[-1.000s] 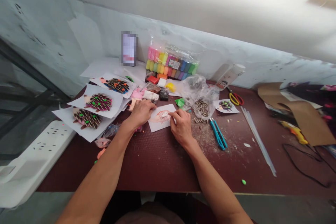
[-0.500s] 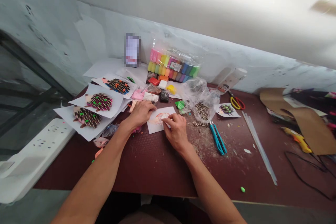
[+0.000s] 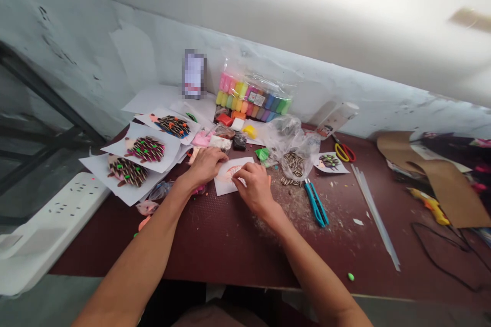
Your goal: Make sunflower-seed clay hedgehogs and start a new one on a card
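A small white paper card (image 3: 226, 189) lies on the table in front of me, bearing an orange oval patch with pale specks. My left hand (image 3: 208, 164) rests at its upper left edge, fingers bent close together against the paper. Over the patch, my right hand (image 3: 253, 184) has thumb and fingertips pinched; whatever is between them is too small to make out. Soft clay blocks, among them a black one (image 3: 240, 140) and a white one (image 3: 220, 143), sit just beyond the card. Right of them, striped seeds (image 3: 294, 163) spill from a clear plastic bag (image 3: 286, 130).
Hedgehog pictures (image 3: 146, 149) on paper lie left, near a white power strip (image 3: 65, 219). A multicoloured clay pack (image 3: 253, 97) leans on the wall beside a phone (image 3: 194, 74). Rightward are a teal cutter (image 3: 316, 204), scissors (image 3: 345, 152), glue sticks (image 3: 376, 217) and a yellow glue gun (image 3: 431, 204).
My right hand's fingertips have shifted slightly left across the orange patch, still pinched. My left hand stays at the card's edge.
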Available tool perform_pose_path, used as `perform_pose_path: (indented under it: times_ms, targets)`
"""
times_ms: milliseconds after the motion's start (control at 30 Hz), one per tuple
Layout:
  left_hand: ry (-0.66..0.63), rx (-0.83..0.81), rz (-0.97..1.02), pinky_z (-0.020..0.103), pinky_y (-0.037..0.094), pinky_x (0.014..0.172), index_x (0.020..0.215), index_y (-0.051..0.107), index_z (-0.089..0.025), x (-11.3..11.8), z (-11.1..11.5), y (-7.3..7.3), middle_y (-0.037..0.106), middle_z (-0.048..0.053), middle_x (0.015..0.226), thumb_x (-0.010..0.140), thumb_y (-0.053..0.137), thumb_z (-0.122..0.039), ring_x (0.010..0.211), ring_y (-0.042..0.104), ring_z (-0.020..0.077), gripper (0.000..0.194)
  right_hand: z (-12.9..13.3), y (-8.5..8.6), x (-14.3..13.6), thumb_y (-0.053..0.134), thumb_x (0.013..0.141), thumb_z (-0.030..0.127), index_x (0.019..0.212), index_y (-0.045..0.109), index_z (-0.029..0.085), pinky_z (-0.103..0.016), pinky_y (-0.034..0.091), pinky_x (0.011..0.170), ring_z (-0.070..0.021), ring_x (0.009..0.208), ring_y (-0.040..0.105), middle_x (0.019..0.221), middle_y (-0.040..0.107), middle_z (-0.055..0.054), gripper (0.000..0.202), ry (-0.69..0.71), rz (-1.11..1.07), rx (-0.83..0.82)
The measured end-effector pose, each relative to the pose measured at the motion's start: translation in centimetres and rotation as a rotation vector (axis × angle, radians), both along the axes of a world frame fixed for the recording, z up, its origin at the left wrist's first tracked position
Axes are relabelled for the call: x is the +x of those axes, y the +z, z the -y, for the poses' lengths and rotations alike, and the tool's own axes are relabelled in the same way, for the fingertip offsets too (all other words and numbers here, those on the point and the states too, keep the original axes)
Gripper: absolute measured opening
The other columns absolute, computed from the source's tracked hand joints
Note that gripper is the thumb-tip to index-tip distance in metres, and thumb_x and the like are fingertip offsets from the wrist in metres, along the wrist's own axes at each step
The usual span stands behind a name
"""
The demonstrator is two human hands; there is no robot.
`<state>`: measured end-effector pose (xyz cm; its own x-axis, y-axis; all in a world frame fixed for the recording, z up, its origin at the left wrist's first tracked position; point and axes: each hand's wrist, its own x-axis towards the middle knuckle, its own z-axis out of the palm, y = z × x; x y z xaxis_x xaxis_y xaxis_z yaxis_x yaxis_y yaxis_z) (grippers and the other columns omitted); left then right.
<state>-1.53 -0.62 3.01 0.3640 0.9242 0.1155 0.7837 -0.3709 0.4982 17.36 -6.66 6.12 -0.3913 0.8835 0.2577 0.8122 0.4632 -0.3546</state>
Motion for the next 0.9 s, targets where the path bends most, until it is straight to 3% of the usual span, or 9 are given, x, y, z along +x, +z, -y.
perform_pose_path:
  times_ms: [167,433,900]
  targets:
    - [0.010,0.014,0.012,0.038,0.043,0.087,0.094,0.077,-0.021,0.0,0.0,-0.2,0.073,0.008,0.097,0.084,0.054,-0.013,0.098,0.061,0.0251,0.026,0.2,-1.2,-0.7,0.069,0.092,0.030,0.092,0.074,0.024,-0.037,0.037,0.088,-0.0222,0.099,0.055,0.103,0.065,-0.006,0.008,0.014,0.069,0.057]
    - [0.008,0.015,0.015,0.039,0.044,0.087,0.094,0.078,-0.020,0.0,0.1,0.0,0.073,0.008,0.096,0.084,0.055,-0.013,0.098,0.062,0.0255,0.026,-0.6,-1.9,-1.0,0.080,0.081,0.045,0.109,0.065,0.018,-0.048,0.037,0.102,-0.0339,0.124,0.047,0.140,0.053,-0.019,0.042,-0.132,0.148,0.104]
    - [-0.017,0.013,0.007,0.039,0.045,0.088,0.096,0.079,-0.022,-0.2,-0.2,0.0,0.074,0.008,0.097,0.086,0.055,-0.016,0.096,0.062,0.0243,0.026,-1.3,-2.2,-1.1,0.076,0.084,0.041,0.112,0.062,0.020,-0.052,0.037,0.104,-0.0352,0.129,0.048,0.144,0.050,-0.020,0.037,-0.192,0.116,0.050]
